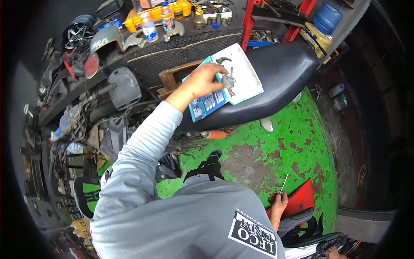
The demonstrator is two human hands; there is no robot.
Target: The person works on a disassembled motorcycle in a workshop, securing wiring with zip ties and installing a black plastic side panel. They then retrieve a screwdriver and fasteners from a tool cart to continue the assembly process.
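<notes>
My left hand reaches over a shallow white box lying on a black motorcycle seat. Its thumb and fingers curl round a small grey metal part with a thin upright stem; the far side of the grip is hidden. A dark curved piece lies in the box just beyond the fingertips. Beneath my wrist sits a blue printed carton flap or lid. Low at my right side, my right hand is closed on a thin, pale metal rod that points upward.
Behind the seat, a cluttered bench holds two bottles, an orange case and a helmet. Motorcycle parts crowd the left. A red panel stands by my right hand. Another person's hand shows at lower right.
</notes>
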